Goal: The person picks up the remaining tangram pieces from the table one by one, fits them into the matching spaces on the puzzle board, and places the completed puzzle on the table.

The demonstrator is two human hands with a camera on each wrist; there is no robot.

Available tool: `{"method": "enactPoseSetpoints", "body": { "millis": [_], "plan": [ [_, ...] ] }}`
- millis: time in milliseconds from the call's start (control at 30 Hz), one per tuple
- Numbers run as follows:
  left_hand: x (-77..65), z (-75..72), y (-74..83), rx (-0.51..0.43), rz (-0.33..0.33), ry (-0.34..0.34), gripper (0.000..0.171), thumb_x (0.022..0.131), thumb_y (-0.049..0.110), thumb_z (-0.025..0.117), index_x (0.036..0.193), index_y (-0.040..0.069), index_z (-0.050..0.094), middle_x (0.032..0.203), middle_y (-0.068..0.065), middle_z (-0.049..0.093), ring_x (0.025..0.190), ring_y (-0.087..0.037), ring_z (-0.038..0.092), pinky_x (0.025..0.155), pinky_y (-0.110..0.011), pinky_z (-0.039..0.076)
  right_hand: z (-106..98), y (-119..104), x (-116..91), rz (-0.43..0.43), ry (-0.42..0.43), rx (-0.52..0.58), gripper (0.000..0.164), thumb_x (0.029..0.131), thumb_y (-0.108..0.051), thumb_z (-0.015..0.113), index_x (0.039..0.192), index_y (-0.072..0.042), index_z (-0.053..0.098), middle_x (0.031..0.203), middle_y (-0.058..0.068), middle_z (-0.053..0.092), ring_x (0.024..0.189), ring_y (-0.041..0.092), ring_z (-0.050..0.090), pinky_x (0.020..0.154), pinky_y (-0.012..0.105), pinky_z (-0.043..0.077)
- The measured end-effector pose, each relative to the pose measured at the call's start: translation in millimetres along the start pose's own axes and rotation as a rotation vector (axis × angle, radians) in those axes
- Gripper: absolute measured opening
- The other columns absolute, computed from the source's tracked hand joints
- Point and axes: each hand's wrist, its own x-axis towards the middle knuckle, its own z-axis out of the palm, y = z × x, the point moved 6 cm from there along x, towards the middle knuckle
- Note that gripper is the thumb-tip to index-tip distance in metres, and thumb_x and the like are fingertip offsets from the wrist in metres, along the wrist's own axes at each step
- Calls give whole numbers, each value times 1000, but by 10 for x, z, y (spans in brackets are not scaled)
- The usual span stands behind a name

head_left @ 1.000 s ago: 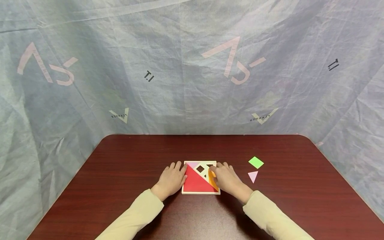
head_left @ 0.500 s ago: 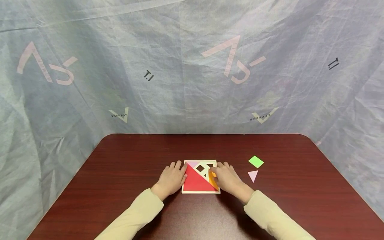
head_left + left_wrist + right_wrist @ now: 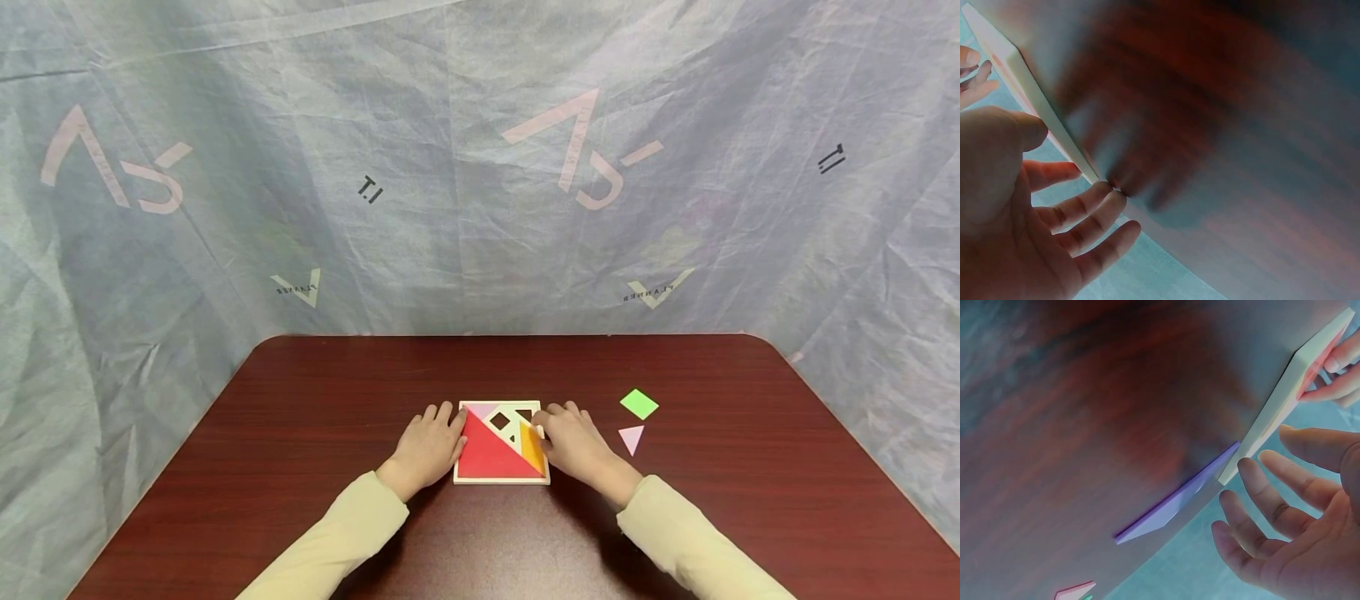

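A square tangram tray (image 3: pixel 501 481) with a pale rim lies on the table between both hands. A large red triangle (image 3: pixel 491 454) fills its lower left half, an orange triangle (image 3: pixel 533 450) its right side, and a pink triangle (image 3: pixel 478 409) its far left corner. Along the tray's left edge rests my left hand (image 3: pixel 427 446), thumb and forefinger touching the rim, fingers extended. My right hand (image 3: pixel 573 442) hovers at the right edge with relaxed fingers and nothing in them. Near it in the right wrist view lies a flat purple piece (image 3: pixel 1175 503), hidden by that hand in the head view.
To the right on the dark red table (image 3: pixel 337 375) lie a green four-sided piece (image 3: pixel 639 404) and a loose pink triangle (image 3: pixel 632 438). Dark cut-outs (image 3: pixel 499 421) show in the tray's floor. A grey cloth (image 3: pixel 450 167) hangs behind the table.
My right hand has drawn back slightly to the right off the orange triangle, which now shows more fully in the tray. The left hand has stayed in place.
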Motion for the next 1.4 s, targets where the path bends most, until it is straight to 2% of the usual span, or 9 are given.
{"method": "enactPoseSetpoints", "body": {
  "millis": [300, 667, 933, 1167, 1400],
  "plan": [
    [10, 25, -5, -7, -3, -21, 42, 90, 34, 53, 124, 10, 55, 111, -13, 53, 93, -26, 53, 70, -37, 48, -80, 82, -5, -4, 27, -24, 14, 72, -7, 71, 85, -10, 66, 75, 1, 58, 71, 25, 50, 59, 36, 39],
    [8, 39, -7, -6, -5, -17, 42, 90, 35, 52, 124, 11, 55, 109, -12, 53, 93, -26, 53, 70, -36, 48, -173, 246, -33, 60, 21, -30, 19, 71, -11, 74, 89, -10, 66, 78, 1, 59, 73, 24, 49, 58, 33, 36],
    [4, 13, -6, -23, -8, -18, 42, 89, 34, 54, 123, 10, 56, 109, -12, 53, 93, -26, 53, 70, -37, 48, -217, 438, -60, 110, 16, -37, 20, 73, -11, 73, 92, -8, 66, 84, 5, 63, 77, 27, 53, 63, 41, 43],
    [3, 3, -5, -22, -9, -21, 41, 90, 34, 54, 123, 10, 56, 109, -13, 53, 93, -26, 53, 71, -37, 48, -278, 615, -100, 153, 1, -36, 20, 75, -11, 71, 94, -7, 65, 83, 6, 62, 73, 25, 51, 60, 38, 40],
    [3, -10, 3, -13, -2, -2, 41, 90, 34, 54, 122, 9, 56, 108, -13, 53, 91, -26, 53, 69, -36, 48, -344, 782, -152, 180, 13, -21, 20, 75, -10, 70, 95, -6, 65, 82, 7, 60, 75, 28, 51, 62, 44, 41]
  ]
}}
